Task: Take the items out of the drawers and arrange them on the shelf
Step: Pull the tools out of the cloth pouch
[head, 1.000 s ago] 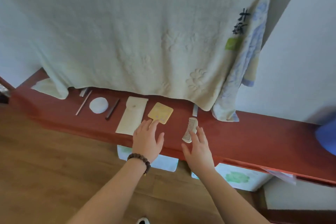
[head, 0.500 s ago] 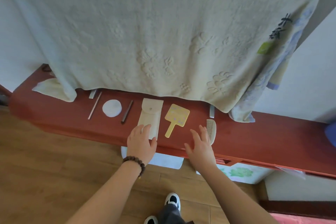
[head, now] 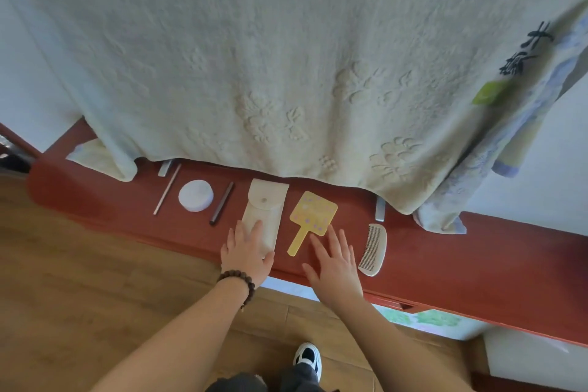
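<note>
Pointing its handle toward the person, the yellow mirror lies on the shelf.

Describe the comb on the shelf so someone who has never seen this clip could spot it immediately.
Find the long red shelf below the hanging towel. A row of small items lies along it; the comb is the rightmost, just right of the right hand. It alone is pale, curved and fine-toothed, unlike the yellow mirror beside it.
</note>
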A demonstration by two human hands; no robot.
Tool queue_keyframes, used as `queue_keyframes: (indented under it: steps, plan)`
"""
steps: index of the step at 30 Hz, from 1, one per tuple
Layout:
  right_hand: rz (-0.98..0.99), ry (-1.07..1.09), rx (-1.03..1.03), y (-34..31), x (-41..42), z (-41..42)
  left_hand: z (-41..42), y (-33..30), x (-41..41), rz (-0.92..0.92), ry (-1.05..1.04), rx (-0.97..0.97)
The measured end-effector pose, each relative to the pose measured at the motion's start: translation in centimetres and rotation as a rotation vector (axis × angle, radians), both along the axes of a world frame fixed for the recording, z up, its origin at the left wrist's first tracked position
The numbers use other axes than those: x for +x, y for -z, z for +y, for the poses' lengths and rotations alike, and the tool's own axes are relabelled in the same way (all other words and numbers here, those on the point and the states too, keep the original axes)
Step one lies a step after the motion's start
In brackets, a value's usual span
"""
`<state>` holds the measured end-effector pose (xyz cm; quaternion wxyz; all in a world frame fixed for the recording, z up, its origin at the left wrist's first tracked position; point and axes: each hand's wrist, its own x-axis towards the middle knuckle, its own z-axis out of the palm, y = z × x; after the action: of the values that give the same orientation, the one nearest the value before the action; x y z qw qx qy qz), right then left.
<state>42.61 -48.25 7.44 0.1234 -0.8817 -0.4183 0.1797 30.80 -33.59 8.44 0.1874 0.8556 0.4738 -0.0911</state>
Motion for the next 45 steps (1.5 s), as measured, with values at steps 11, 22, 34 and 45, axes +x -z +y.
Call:
queue_keyframes:
  steps: [11,22,34,45]
  plan:
    - [-0.129,-0.151,-0.195,2.0,-0.2,2.8,2.1,0.4,2.5,-0.078,-0.039,-0.015]
    - [-0.077,0.031,-0.194,0.6,0.8,2.0,4.2,0.2,2.4,-0.188,-0.036,-0.011]
    - [0.007,-0.012,0.342,-7.9,1.7,9.8,7.3,-3.3,-1.6,-0.651,0.261,-0.081]
    - [0.102,-0.068,0.792,-12.9,1.8,12.3,9.0,-10.6,-2.5,-0.840,0.035,-0.479]
